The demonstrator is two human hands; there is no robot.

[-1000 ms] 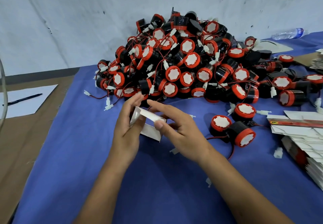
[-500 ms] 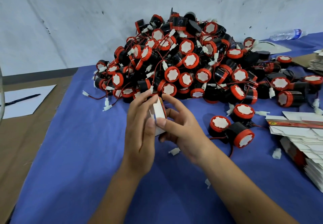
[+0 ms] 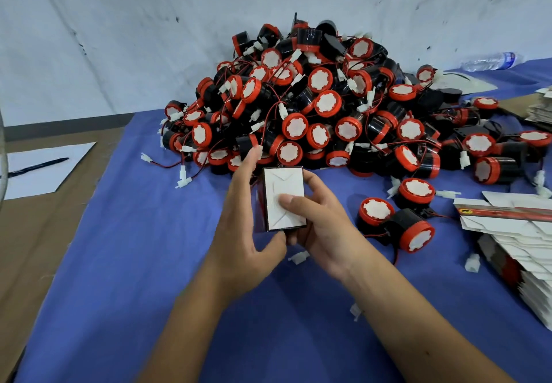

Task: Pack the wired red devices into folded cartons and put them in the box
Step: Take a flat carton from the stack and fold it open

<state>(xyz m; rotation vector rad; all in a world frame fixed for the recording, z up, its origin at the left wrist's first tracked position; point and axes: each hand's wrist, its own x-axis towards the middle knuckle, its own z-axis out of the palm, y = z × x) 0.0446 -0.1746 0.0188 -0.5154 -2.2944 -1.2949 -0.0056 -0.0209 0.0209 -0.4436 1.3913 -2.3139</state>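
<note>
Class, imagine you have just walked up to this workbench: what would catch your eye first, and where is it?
First, the big pile of red devices with red wires and white plugs, heaped at the back of the blue cloth against the wall. Next, the small white carton held up in front of the pile between the left hand and right hand. Flat cartons are stacked at the right edge.

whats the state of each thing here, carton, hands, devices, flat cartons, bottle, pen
carton: folded into a box, interlocked end flaps closed, held above the cloth
left hand: grips the carton's left side
right hand: holds the carton, thumb on the flaps
red devices: heaped loose, wires tangled
flat cartons: unfolded, stacked
water bottle: lying on its side
pen: lying on paper
</note>
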